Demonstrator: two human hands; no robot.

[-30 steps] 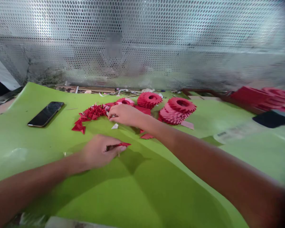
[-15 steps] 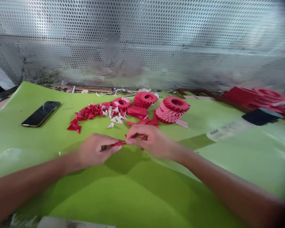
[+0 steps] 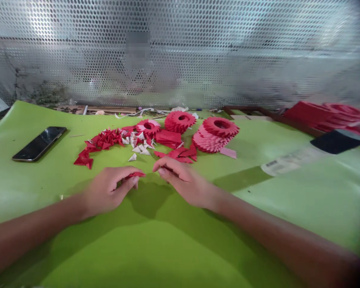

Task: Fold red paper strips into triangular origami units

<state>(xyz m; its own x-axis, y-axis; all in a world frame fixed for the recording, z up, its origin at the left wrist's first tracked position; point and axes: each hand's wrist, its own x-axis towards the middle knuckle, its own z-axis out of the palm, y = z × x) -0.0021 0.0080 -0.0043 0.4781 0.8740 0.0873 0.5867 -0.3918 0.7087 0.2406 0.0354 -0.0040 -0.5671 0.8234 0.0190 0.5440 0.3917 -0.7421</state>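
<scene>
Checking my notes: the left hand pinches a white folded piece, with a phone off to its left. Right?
No: the head view shows the piece in the left hand is red, not white. The phone does lie off to its left.

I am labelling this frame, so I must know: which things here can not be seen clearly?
All in the head view:
The red paper piece is mostly covered by the left hand; its shape is unclear.
On the right hand, motion blur hides whether its fingers hold anything.
The red stacks at the right edge are blurred and cut off.
The printed strip is too blurred to read.
</scene>
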